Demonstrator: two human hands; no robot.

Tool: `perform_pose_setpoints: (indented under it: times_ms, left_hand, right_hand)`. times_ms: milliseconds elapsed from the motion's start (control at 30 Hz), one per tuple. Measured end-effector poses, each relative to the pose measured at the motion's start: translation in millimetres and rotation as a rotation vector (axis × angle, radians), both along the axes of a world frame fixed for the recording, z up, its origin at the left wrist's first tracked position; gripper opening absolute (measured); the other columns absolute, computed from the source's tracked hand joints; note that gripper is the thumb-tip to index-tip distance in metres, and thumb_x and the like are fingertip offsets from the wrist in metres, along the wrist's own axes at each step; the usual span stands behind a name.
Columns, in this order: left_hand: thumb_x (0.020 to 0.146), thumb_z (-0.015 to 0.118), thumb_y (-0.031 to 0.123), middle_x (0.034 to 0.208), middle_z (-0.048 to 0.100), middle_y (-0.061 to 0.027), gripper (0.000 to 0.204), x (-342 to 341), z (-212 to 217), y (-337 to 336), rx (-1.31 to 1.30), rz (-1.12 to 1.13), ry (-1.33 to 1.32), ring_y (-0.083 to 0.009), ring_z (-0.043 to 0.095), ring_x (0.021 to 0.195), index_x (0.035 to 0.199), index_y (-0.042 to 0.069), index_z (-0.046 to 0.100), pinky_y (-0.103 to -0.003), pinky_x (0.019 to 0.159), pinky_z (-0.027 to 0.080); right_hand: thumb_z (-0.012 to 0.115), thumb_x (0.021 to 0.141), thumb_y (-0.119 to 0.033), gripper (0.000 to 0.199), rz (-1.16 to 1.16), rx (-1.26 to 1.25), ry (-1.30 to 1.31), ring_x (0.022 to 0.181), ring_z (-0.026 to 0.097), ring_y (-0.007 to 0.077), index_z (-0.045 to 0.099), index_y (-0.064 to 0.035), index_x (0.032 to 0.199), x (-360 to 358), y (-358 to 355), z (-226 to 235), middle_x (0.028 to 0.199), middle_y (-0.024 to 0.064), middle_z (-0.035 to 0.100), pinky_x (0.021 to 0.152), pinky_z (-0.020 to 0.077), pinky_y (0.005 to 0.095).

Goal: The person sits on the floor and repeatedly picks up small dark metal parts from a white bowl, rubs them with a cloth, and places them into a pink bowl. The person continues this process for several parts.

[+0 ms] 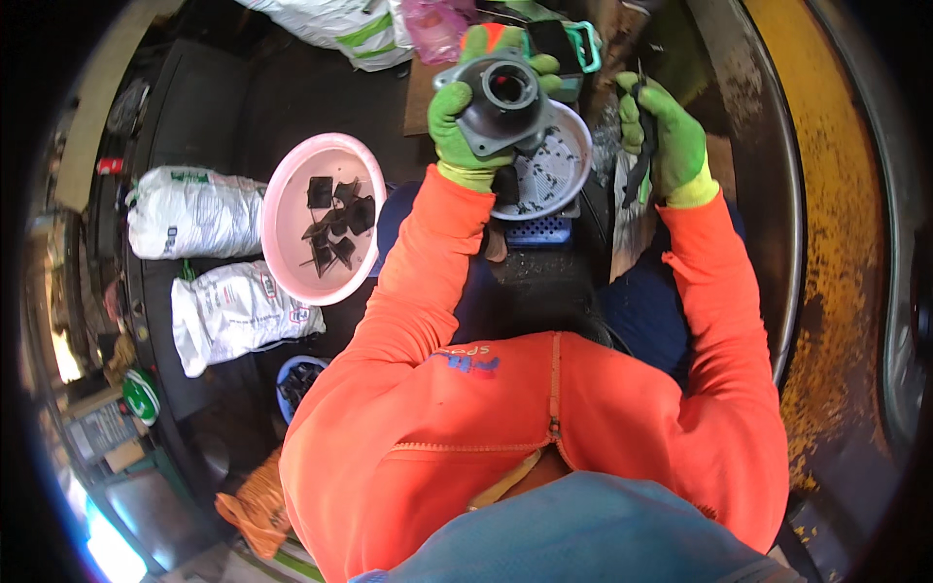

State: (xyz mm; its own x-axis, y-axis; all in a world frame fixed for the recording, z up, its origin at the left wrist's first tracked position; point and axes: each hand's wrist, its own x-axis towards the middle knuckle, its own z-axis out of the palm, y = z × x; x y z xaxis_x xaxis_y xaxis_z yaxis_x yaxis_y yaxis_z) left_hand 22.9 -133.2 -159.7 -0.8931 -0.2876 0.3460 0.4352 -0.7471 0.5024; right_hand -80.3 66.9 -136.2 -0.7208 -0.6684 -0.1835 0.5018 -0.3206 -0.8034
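My left hand [455, 131], in a green glove, grips a dark grey flanged part [483, 119] with a round raised opening and corner holes. The part is held up over a white basin [583, 146], which has small dark scraps scattered inside. To the right, my gloved right hand [671, 146] is closed around a slim black-handled tool [639, 160]. A thin point shows above the fingers, but the tool's exact kind is unclear. The two hands are apart, and the tool does not touch the part.
A pink basin [273, 214] with several black molded pieces [335, 219] stands left of my left arm. White sacks [194, 219] lie beyond it. Under the white basin is a blue basket [539, 231]. A rusty yellow metal panel [841, 243] rises along the right side.
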Motion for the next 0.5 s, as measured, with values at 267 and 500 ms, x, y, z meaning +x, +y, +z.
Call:
perform_pose_setpoints:
  times_ms: [267, 500]
  left_hand:
    - [0.086, 0.056, 0.044, 0.141, 0.043, -0.0204, 0.07, 4.8, 5.1, -10.6, 0.137, -0.014, 0.029, -0.0434, 0.051, 0.122, 0.142, 0.005, 0.04, -0.056, 0.1, 0.045]
    - [0.096, 0.05, 0.03, 0.123, 0.061, -0.0135, 0.045, 64.3, 11.6, -44.5, -1.033, 1.071, -0.393, -0.021, 0.06, 0.112, 0.128, 0.0, 0.053, -0.035, 0.095, 0.051]
  right_hand:
    - [0.052, 0.095, -0.016, 0.032, 0.045, 0.119, 0.081, 0.063, 0.055, 0.0124, 0.055, -0.0025, 0.123, 8.4, -14.5, -33.3, 0.081, 0.0038, 0.057, 0.057, 0.0438, 0.0243]
    - [0.052, 0.09, -0.015, 0.029, 0.189, 0.157, 0.007, 0.062, 0.052, 0.016, 0.056, -0.0052, 0.116, -6.6, -30.2, -49.0, 0.08, 0.0032, 0.056, 0.056, 0.042, 0.0279]
